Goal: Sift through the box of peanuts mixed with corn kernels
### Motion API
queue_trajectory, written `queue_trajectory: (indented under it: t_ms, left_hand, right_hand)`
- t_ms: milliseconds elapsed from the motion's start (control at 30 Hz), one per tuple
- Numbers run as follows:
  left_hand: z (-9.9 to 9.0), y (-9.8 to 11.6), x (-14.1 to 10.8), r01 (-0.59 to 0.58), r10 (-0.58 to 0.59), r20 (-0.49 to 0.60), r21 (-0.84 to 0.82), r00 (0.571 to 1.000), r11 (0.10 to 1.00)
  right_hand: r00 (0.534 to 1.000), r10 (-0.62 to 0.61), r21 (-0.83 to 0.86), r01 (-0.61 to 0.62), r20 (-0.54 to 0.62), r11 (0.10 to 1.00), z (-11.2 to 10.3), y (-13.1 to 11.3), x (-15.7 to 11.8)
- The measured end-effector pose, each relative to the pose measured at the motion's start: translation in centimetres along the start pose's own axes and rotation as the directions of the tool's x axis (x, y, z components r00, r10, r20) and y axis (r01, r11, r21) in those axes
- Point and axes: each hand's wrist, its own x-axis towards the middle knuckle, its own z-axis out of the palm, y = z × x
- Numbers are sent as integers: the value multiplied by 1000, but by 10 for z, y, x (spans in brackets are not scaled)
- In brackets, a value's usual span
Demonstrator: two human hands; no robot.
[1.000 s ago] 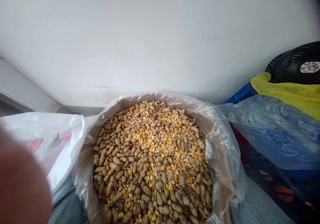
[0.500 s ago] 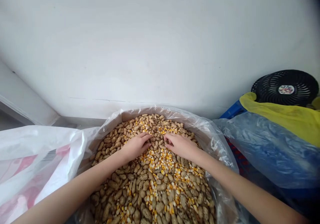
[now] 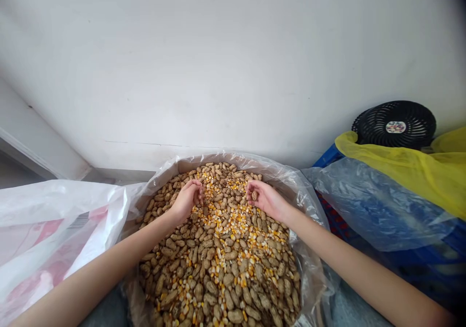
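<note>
Peanuts (image 3: 230, 255) below and between left hand (image 3: 187, 200) and right hand (image 3: 267, 199).

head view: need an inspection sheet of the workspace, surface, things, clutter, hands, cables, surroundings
surface: container with clear liner; what it stands on is hidden
things: peanuts in shells mixed with loose corn, filling the container's visible width
clutter: white bag on the left; yellow mesh, clear plastic and blue crate on the right
left hand: fingers curled, over the mix; grip unclear
right hand: fingers curled, a peanut at them; whether held is unclear
cables: nothing seen
surroundings: white wall behind; round black slotted thing at right
</note>
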Motion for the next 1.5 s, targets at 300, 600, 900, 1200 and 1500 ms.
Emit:
queue_trajectory:
  t_ms: [300, 600, 900, 1200, 1500]
  left_hand:
    - [17, -10, -8, -370, 137, 349, 911, 927, 183]
    - [12, 2, -6, 89, -61, 327, -70, 943, 994]
    - [3, -4, 6, -138, 90, 109, 604, 990, 785]
    - [13, -10, 10, -320, 147, 291, 914, 945, 250]
    - [0, 11, 5, 105, -11, 279, -322, 960, 941]
  right_hand:
    - [943, -231, -898, 306, 240, 317, 21, 18, 1]
    - [994, 5, 106, -17, 110, 994, 14, 9, 4]
    - [970, -192, -806, 233, 150, 544, 17, 14, 2]
    - [970, -208, -816, 221, 126, 534, 21, 16, 6]
    - [968, -5, 385, -95, 250, 918, 11, 4, 5]
